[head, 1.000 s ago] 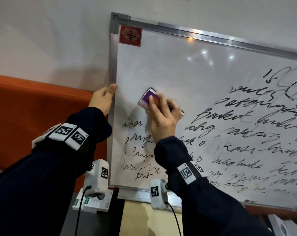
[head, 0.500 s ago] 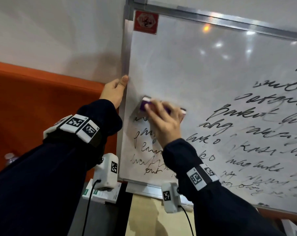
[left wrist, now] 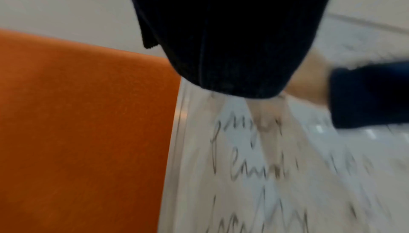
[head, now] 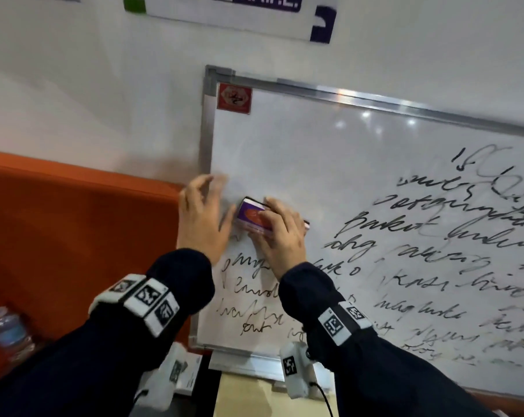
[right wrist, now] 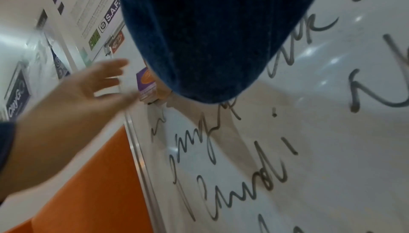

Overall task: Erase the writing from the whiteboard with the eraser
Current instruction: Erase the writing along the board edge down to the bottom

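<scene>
Head view shows the right hand gripping the purple eraser, fingers curled over its right part while its left end juts out beyond the fingertips, pressed flat on the whiteboard near its left edge, just above the remaining writing. Just beside the eraser, the left hand has its fingers spread and loose, holding nothing, over the board's left frame

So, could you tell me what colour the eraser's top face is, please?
The eraser is purple with an orange oval mark; the head view shows it best, under the right hand.
</scene>
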`<state>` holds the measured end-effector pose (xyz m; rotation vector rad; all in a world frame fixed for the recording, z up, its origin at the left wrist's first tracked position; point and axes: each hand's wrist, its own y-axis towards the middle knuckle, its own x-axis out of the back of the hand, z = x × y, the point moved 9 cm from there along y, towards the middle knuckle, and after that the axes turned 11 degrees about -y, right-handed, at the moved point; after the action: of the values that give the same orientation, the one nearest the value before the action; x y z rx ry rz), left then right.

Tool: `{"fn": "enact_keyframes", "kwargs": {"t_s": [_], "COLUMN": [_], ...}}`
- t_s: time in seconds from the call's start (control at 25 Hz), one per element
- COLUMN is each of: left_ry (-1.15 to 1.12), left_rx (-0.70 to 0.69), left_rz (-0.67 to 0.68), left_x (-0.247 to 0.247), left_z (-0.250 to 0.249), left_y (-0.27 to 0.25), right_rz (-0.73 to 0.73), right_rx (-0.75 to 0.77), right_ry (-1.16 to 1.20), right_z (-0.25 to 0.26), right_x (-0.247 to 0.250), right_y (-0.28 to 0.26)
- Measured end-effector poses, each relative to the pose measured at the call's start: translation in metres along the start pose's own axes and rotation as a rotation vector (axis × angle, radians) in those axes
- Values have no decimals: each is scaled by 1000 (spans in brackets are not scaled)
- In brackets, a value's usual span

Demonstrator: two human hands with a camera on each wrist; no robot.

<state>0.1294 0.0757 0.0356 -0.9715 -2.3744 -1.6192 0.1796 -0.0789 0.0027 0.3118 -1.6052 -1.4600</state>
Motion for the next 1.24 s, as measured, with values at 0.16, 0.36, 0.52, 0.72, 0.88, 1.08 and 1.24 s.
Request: {"fn": "enact_keyframes", "kwargs": {"t_s": [0.16,0.36,0.52,0.72,0.88,1.08,1.24], "left_ry": [113,143,163,317,345,314,272], "left_rx": [-344,-443,-430,-417,-369,-382,-357], "left_rz": [270,298,300,284,247,219,192], "left_x": [-50,-58,-55,-49,-39,-40,-41], "left_z": [-40,-53,-40,-40,-38,-23,-21], "left_y": [-45,-21,-9,-6,-4,-10,-13], "right_rz": [34,159,388,-100,-158,-274,-368], "right_rx": [-88,67,126,115,33,23,-11], "right_ry": [117,112,70,-298,-506,-520,-385], "right_z": [-3,5,-2,-34,-53,-53,-49], "right_x": [8,11,22,87,94,100,100], "right_y": [5,15,36,111,149,165,176]}}
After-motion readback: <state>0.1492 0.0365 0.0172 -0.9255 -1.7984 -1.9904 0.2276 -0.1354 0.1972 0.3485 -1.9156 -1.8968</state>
